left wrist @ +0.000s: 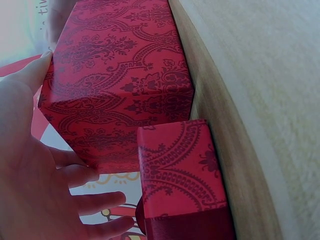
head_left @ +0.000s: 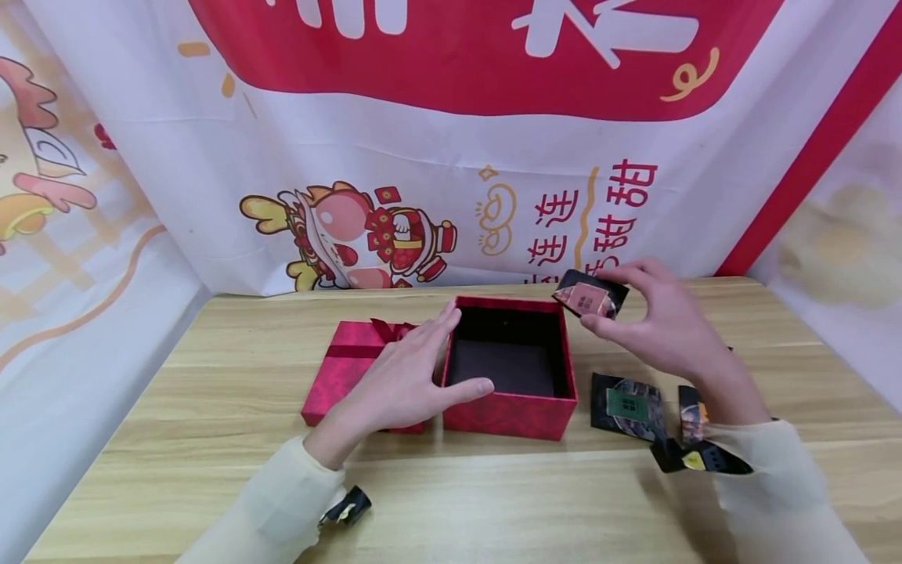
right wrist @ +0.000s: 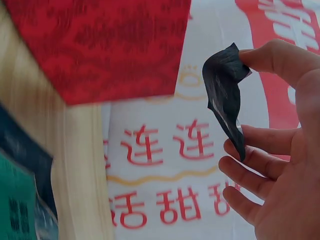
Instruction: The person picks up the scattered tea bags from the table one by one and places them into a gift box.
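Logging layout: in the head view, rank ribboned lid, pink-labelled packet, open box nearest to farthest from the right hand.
1. Pink-labelled packet: pinched in the right hand.
2. Open box: left of that hand.
3. Ribboned lid: beyond the box, farthest left.

On my remote feed I see a wood-grain table before a white cloth printed with a red panel, a cartoon figure, red Chinese characters, a wavy golden line and, at right, a slanting red stripe.
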Action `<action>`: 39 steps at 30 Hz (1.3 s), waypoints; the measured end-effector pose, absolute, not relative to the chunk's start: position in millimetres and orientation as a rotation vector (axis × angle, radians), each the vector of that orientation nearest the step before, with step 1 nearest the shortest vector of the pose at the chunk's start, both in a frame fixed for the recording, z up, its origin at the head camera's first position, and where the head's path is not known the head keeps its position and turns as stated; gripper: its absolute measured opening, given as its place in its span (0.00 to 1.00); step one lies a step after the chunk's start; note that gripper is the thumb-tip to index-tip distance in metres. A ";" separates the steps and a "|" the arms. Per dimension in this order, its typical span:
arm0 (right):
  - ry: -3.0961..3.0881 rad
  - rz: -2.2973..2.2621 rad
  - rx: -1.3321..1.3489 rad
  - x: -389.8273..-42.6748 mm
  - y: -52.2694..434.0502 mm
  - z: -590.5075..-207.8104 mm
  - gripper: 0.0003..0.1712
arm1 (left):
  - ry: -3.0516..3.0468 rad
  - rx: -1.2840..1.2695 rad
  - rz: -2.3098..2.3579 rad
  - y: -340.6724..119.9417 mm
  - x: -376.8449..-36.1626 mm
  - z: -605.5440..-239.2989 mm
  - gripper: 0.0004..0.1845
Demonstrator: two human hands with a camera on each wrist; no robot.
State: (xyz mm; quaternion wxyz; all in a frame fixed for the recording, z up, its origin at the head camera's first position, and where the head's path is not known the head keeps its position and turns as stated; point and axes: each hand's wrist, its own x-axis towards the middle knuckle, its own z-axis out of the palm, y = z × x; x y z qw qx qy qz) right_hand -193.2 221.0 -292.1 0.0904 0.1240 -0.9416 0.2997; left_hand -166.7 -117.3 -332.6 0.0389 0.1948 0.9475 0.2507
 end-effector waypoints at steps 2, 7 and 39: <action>-2.783 0.896 0.419 -189.1 212.7 -291.6 0.41 | 2.904 0.596 0.767 -117.2 -166.7 -332.7 0.60; -2.767 0.934 0.513 -183.1 191.7 -294.8 0.40 | 2.899 0.594 0.767 -117.1 -166.9 -332.8 0.60; -2.846 0.622 0.786 -185.6 147.7 -327.6 0.38 | 2.891 0.598 0.779 -116.8 -165.6 -331.0 0.61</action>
